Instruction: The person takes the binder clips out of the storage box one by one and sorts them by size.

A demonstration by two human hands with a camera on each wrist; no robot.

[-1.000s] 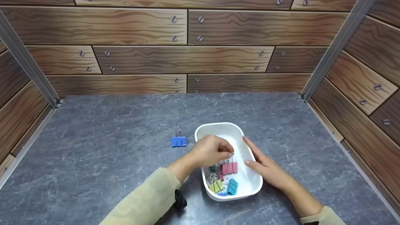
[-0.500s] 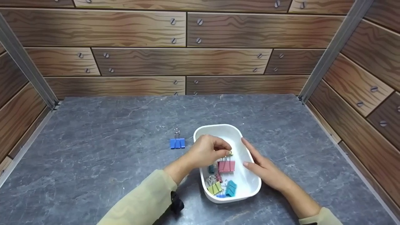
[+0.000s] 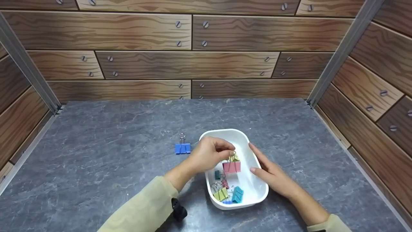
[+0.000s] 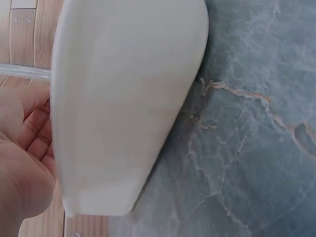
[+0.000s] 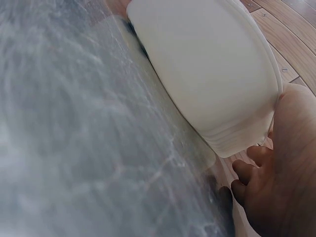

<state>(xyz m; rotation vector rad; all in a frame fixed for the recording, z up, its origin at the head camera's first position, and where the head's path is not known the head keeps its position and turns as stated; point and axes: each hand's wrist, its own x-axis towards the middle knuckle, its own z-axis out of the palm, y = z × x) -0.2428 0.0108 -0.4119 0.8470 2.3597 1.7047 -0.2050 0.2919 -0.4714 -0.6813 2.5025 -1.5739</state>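
A white plastic bin (image 3: 257, 200) holds several binder clips. With thumb and fingertips, my left hand (image 3: 210, 154) pinches a pink binder clip (image 3: 231, 167) by its wire handles inside the bin. Just behind that clip a yellow clip (image 3: 235, 158) partly shows. My right hand (image 3: 273, 174) holds the bin's right side, thumb over the rim and index finger along the outside. Nearer the front of the bin lie a yellow-green clip (image 3: 220, 194), a teal clip (image 3: 238, 194), a small dark teal clip (image 3: 217, 175) and a small red clip (image 3: 225, 184). The left wrist view shows mostly the bin's outer wall (image 4: 123, 98).
A blue binder clip (image 3: 182, 148) stands on the grey marbled table (image 3: 112, 145), left of the bin. Another blue clip (image 3: 228, 202) is partly hidden at the bin's front wall. Wood-patterned walls (image 3: 145, 64) enclose the table at the back and sides.
My left hand has raised the pink clip slightly and shifted it a little left and back, uncovering more of the small clips below. My right hand stays at the bin's side.
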